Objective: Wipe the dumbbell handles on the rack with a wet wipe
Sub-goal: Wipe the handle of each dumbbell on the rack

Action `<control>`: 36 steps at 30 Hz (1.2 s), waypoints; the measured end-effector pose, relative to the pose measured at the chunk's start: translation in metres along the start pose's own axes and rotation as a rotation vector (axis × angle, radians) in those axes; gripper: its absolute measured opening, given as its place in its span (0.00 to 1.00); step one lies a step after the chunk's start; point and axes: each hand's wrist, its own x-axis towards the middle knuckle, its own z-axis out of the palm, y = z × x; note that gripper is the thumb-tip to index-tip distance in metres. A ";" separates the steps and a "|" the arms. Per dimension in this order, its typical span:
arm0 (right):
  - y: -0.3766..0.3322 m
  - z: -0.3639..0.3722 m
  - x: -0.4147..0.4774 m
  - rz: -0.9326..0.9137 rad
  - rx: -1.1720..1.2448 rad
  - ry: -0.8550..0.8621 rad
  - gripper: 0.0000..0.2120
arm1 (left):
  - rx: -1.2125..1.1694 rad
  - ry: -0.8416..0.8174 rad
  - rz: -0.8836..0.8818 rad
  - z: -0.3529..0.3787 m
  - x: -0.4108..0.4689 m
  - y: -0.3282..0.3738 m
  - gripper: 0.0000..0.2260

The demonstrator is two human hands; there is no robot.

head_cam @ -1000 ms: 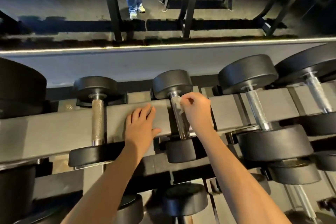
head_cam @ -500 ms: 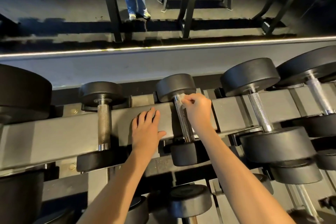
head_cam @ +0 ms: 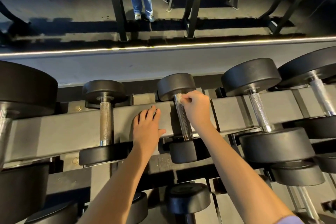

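A small black dumbbell with a chrome knurled handle (head_cam: 183, 122) lies across the grey rack rail (head_cam: 63, 132) at the centre. My right hand (head_cam: 197, 109) pinches a crumpled white wet wipe (head_cam: 179, 96) against the far end of that handle, just below the far weight head (head_cam: 175, 85). My left hand (head_cam: 147, 129) lies flat on the rail, fingers straight, just left of the handle.
Another small dumbbell (head_cam: 105, 122) sits to the left, and larger ones (head_cam: 258, 112) to the right. A big black weight (head_cam: 23, 85) fills the far left. Lower rack tiers hold more dumbbells (head_cam: 187, 198). A mirror behind reflects a person's legs (head_cam: 142, 3).
My right hand has slid the wipe along the handle from its middle up to the far end by the weight head. My left hand stays flat on the rail.
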 end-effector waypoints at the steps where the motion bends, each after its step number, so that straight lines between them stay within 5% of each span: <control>1: 0.002 -0.002 -0.004 -0.009 -0.016 -0.039 0.03 | 0.005 -0.001 -0.002 0.001 0.000 0.000 0.33; 5: 0.016 -0.019 -0.037 -0.054 -0.037 -0.218 0.02 | 0.039 0.012 0.005 0.003 0.000 0.000 0.34; 12: 0.011 -0.019 -0.012 0.064 0.085 -0.169 0.03 | 0.038 0.016 0.005 0.004 -0.001 0.001 0.34; 18: 0.020 -0.043 -0.050 0.232 0.062 -0.454 0.03 | 0.044 0.056 0.012 0.007 0.000 -0.001 0.34; 24: 0.011 -0.038 -0.038 0.357 0.119 -0.356 0.02 | 0.044 0.070 0.018 0.009 -0.001 0.001 0.34; 29: 0.009 -0.042 -0.053 0.337 -0.092 -0.503 0.03 | 0.033 0.064 0.006 0.009 0.000 0.000 0.34; 36: -0.004 -0.021 -0.036 0.297 0.048 -0.140 0.05 | -0.011 0.063 0.000 0.011 0.002 0.001 0.34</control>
